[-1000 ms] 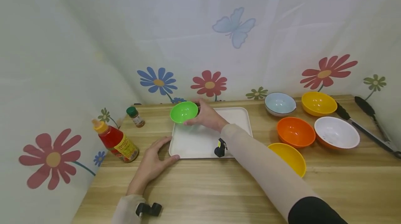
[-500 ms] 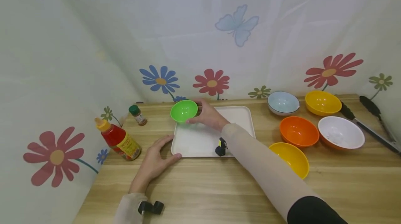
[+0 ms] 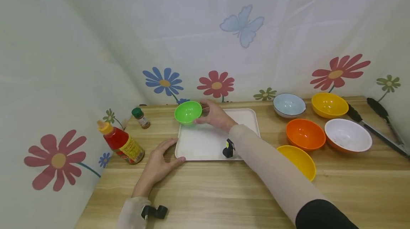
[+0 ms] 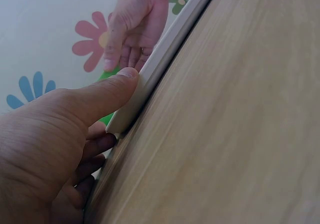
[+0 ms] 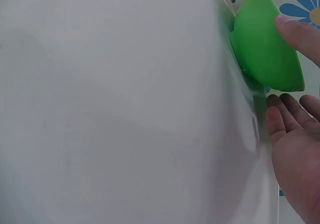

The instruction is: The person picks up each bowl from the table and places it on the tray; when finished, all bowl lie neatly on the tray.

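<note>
A small green bowl (image 3: pixel 188 112) stands at the far left corner of a white rectangular tray (image 3: pixel 201 145). Beside the bowl's right side is my right hand (image 3: pixel 217 116), thumb and fingers spread apart. In the right wrist view the thumb is at the bowl's rim, while the other fingers are off its wall. My left hand (image 3: pixel 156 165) lies at the tray's near left corner, fingers spread. The left wrist view has its thumb (image 4: pixel 107 94) against the tray's edge, with the other fingers partly hidden below.
A red sauce bottle (image 3: pixel 124 144) and a green-capped spice jar (image 3: pixel 141 118) stand left of the tray. To the right are bowls in light blue (image 3: pixel 289 105), yellow (image 3: pixel 330 105), orange (image 3: pixel 305 134) and white (image 3: pixel 348 135), plus a nearer yellow bowl (image 3: pixel 298 161). Black-tipped tongs (image 3: pixel 378 133) lie beyond.
My right hand has loosened from the green bowl and drawn slightly to the right. The bowl stays at the tray's corner, and my left hand keeps its place.
</note>
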{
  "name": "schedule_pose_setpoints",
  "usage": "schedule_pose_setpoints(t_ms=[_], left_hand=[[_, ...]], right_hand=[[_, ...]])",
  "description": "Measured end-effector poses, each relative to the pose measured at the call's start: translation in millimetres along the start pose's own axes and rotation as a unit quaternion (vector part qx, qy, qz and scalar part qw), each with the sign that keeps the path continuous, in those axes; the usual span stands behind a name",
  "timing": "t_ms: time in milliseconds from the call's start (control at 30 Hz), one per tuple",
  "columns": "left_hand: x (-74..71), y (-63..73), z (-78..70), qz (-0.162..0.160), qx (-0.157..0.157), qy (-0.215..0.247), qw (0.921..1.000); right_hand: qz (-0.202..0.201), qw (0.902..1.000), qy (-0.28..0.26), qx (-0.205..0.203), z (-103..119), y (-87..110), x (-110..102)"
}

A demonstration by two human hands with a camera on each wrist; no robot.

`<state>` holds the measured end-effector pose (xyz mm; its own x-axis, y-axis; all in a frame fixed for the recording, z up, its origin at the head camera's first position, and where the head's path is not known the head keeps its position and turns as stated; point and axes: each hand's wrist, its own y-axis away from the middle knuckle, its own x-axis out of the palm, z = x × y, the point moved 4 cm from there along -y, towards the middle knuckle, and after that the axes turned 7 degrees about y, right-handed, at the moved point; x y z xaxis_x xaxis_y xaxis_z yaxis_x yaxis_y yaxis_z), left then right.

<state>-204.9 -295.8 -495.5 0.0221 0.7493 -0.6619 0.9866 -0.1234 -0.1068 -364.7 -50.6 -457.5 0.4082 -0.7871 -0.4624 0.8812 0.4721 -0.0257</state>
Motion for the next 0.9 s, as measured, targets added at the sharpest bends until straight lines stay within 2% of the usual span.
schedule_pose_setpoints(t_ms=[100, 267, 433, 567, 733, 900], left_hand=[[0.6, 0.8, -0.5, 0.002, 0.0, 0.001, 1.0], [0.3, 1.6, -1.1, -0.002, 0.006, 0.005, 1.0], [0.8, 1.0, 0.1, -0.003, 0.008, 0.005, 1.0], [1.8, 0.5, -0.1, 0.0, 0.009, 0.008, 0.9999], [2.1, 0.3, 1.0, -0.001, 0.014, 0.011, 0.9998], [1.6, 0.3, 1.9, -0.003, 0.017, 0.009, 0.9998]], right_hand=[[-0.001, 1.0, 0.005, 0.007, 2, 1.8, -4], [-0.026, 0.9995, 0.002, 0.019, 10, 3.5, -13], [-0.056, 0.9983, -0.013, 0.007, 18, 2.2, -25], [-0.072, 0.9961, -0.041, -0.029, 28, 1.5, -37], [-0.083, 0.9902, -0.069, -0.088, 52, 4.9, -56], [-0.087, 0.9859, -0.089, -0.112, 78, 14.0, -75]])
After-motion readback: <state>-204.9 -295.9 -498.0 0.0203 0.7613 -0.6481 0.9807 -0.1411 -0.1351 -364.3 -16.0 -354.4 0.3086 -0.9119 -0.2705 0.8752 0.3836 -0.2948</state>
